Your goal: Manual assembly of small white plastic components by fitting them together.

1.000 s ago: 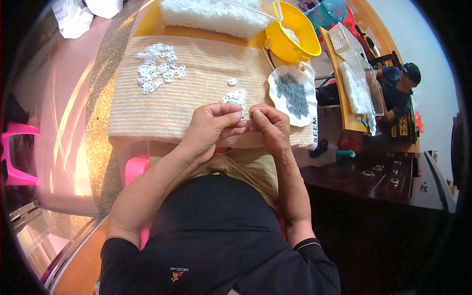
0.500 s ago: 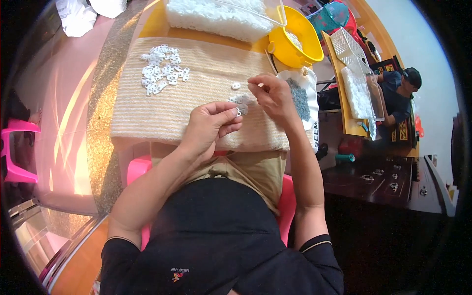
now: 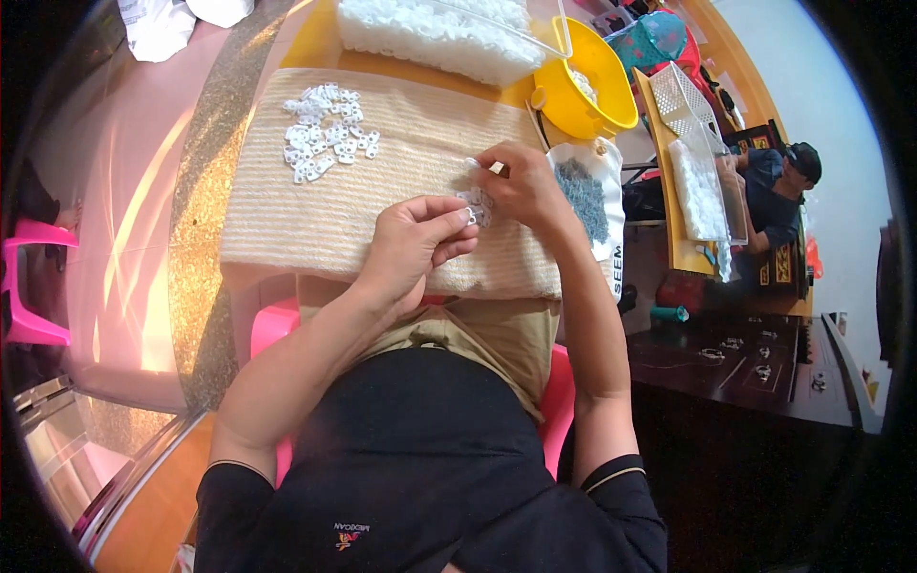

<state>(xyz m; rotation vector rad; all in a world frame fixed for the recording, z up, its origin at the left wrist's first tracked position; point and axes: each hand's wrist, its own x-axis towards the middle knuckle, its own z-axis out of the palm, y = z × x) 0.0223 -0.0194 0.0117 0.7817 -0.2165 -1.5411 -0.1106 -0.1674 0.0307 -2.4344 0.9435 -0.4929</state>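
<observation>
My left hand (image 3: 413,241) pinches a small white plastic piece with a hole (image 3: 471,218) between thumb and fingers, just above the striped towel. To its right, my right hand (image 3: 527,187) has its thumb and fingertips closed at another small white piece (image 3: 472,163); the fingers partly cover it. Between the hands lies a little heap of pale, small pieces (image 3: 475,199), half hidden by my fingers. A larger spread of white two-holed pieces (image 3: 325,129) rests on the beige striped towel (image 3: 315,224) at the far left.
Behind the towel stands a clear bin of white pieces (image 3: 439,43), with a yellow bucket (image 3: 611,100) beside it. A white bag with grey-blue small parts (image 3: 581,201) lies at the right edge. Farther right, a co-worker (image 3: 774,191) sits by another table (image 3: 690,253).
My right hand has moved left and down onto the loose white piece that lay on the towel. The left hand keeps its pinch on its piece. The view has shifted slightly.
</observation>
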